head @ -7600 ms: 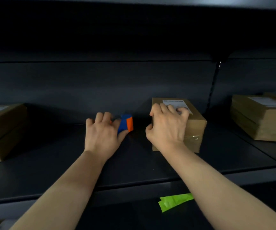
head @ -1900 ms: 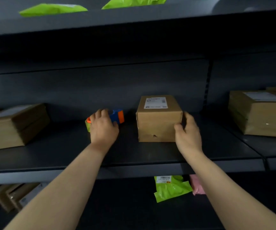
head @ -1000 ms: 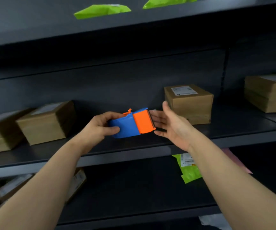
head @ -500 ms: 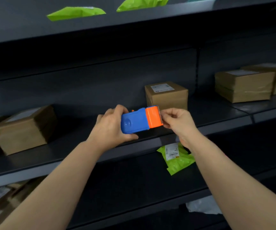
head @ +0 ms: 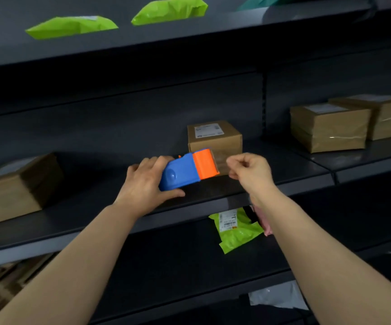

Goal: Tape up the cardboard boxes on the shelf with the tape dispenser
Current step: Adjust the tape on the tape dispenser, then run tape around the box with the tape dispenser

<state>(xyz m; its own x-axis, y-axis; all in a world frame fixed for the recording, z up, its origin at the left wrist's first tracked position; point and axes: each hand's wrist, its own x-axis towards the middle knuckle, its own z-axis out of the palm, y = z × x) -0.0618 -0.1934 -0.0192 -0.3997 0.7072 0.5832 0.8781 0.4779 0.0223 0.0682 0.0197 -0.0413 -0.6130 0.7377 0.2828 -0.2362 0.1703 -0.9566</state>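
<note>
Above the front edge of the dark shelf (head: pixel 290 171), left hand (head: pixel 142 181) round tape dispenser (head: pixel 185 171), right hand (head: pixel 250 170) pinching its tape (head: pixel 222 161).

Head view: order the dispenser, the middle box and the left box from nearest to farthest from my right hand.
From the right hand:
1. dispenser, just to its left, linked by the tape it pinches.
2. middle box, behind it on the shelf.
3. left box, far left on the same shelf.
</note>
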